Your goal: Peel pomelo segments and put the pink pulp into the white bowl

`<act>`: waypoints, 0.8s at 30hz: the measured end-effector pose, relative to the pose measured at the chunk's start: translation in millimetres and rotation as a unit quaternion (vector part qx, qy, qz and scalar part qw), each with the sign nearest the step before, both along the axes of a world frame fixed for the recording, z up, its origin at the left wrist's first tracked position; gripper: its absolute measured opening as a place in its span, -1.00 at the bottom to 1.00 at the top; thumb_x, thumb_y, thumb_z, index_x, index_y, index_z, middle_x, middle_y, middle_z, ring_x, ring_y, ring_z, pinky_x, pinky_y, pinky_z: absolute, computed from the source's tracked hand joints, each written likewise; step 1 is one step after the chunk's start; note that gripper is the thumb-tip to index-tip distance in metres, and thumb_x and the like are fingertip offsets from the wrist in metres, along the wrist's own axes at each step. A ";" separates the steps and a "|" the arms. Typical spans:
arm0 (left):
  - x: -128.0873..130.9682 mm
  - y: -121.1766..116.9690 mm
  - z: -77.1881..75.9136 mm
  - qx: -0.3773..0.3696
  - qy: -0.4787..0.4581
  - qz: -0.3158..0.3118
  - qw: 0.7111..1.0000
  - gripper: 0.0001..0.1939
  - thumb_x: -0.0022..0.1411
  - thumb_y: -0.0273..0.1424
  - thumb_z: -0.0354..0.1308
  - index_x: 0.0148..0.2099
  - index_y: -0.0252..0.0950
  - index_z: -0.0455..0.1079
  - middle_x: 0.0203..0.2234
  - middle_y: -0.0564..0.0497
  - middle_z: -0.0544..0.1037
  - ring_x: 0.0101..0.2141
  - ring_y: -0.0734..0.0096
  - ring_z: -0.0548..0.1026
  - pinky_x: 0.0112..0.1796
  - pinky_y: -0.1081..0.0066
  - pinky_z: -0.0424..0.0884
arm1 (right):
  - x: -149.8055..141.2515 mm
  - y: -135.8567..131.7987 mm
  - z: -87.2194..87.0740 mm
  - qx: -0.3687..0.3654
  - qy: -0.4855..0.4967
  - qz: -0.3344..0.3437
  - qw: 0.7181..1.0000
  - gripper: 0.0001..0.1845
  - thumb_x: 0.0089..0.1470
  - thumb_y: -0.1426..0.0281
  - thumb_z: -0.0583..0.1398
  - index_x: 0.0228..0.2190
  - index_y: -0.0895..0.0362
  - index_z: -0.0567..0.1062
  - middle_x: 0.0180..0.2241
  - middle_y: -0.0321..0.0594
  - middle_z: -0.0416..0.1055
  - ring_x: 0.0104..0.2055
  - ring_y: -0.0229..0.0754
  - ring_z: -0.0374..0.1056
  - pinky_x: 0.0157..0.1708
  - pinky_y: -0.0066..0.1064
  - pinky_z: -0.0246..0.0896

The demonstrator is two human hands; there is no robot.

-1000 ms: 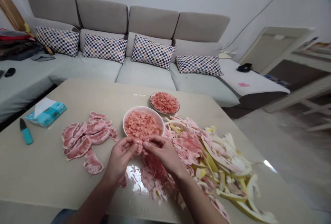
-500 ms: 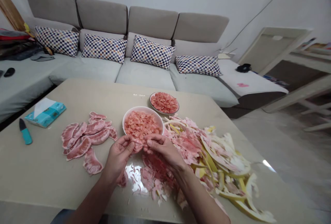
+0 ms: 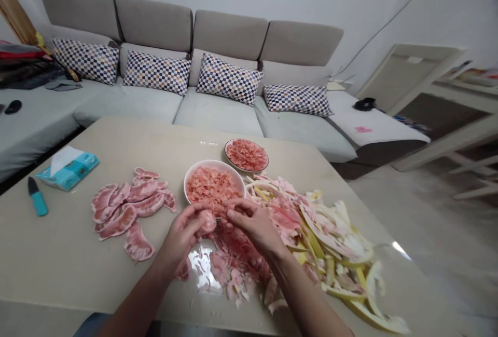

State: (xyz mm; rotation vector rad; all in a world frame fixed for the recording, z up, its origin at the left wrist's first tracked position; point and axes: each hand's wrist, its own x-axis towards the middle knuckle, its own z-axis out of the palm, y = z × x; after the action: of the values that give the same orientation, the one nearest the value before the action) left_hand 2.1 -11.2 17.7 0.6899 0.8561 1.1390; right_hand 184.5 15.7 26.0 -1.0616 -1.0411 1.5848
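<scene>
My left hand (image 3: pixel 185 229) is closed on a pink pomelo segment (image 3: pixel 209 221), just in front of the white bowl (image 3: pixel 185 184). That bowl is filled with loose pomelo flesh (image 3: pixel 212 186). At the bowl's near right rim, my right hand (image 3: pixel 251 221) is pinched, its fingertips a little apart from the segment. Whatever sits between those fingertips is too small to make out. Several unpeeled-skin pomelo segments (image 3: pixel 146 206) lie in a pile to the left. Under and beside my right forearm spreads a heap of torn membrane and yellow-white peel (image 3: pixel 319 238).
A dark-rimmed plate of pomelo flesh (image 3: pixel 246 154) stands behind the bowl. On the table's left lie a tissue pack (image 3: pixel 72 171) and a teal-handled knife (image 3: pixel 38 199). A grey sofa (image 3: pixel 218 116) with checked cushions borders the table's (image 3: pixel 54 269) far side.
My hands have moved apart slightly. The segment now stays in my left hand, showing rounder, while my right fingertips have drawn away from it and up toward the bowl's rim.
</scene>
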 end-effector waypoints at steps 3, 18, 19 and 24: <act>2.4 -0.4 -4.0 0.030 0.033 -0.018 0.999 -0.70 0.11 -0.25 0.29 -0.16 -0.32 0.47 -0.45 0.02 0.50 -0.41 0.44 0.45 -0.33 0.44 0.42 | -5.0 -2.5 0.2 0.000 0.003 0.027 1.000 -0.67 -0.20 0.26 0.45 -0.35 0.12 0.57 -0.51 -0.31 0.55 -0.46 -0.24 0.48 -0.37 -0.42 0.39; -2.3 2.5 -4.5 0.150 0.228 0.067 0.960 -0.93 0.05 -0.40 0.30 -0.38 -0.28 0.60 -0.38 -0.04 0.50 -0.37 0.38 0.49 -0.35 0.48 0.43 | -9.8 -3.7 4.8 0.128 -0.161 0.047 0.978 -0.75 -0.11 0.26 0.39 -0.34 0.10 0.61 -0.27 -0.20 0.57 -0.27 -0.17 0.47 -0.21 -0.34 0.41; -1.9 1.8 -3.4 0.157 0.236 0.072 0.956 -0.94 0.06 -0.42 0.29 -0.39 -0.27 0.59 -0.39 -0.04 0.49 -0.36 0.37 0.49 -0.34 0.48 0.43 | -10.1 -3.9 5.4 0.131 -0.166 0.048 0.976 -0.75 -0.10 0.26 0.39 -0.34 0.10 0.61 -0.27 -0.21 0.57 -0.27 -0.17 0.47 -0.21 -0.34 0.41; 0.1 -0.7 -1.3 0.183 0.269 0.079 0.942 -0.92 0.08 -0.49 0.23 -0.40 -0.27 0.55 -0.39 -0.01 0.47 -0.33 0.38 0.49 -0.32 0.49 0.44 | -11.0 -4.3 6.1 0.143 -0.190 0.032 0.971 -0.77 -0.09 0.28 0.38 -0.34 0.11 0.61 -0.29 -0.21 0.57 -0.29 -0.18 0.46 -0.23 -0.35 0.39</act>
State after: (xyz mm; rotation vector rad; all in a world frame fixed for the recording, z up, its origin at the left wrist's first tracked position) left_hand 2.2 -11.9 16.4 1.2974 1.1867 1.2919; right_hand 173.4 11.4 32.0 -1.1620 -1.5250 1.2541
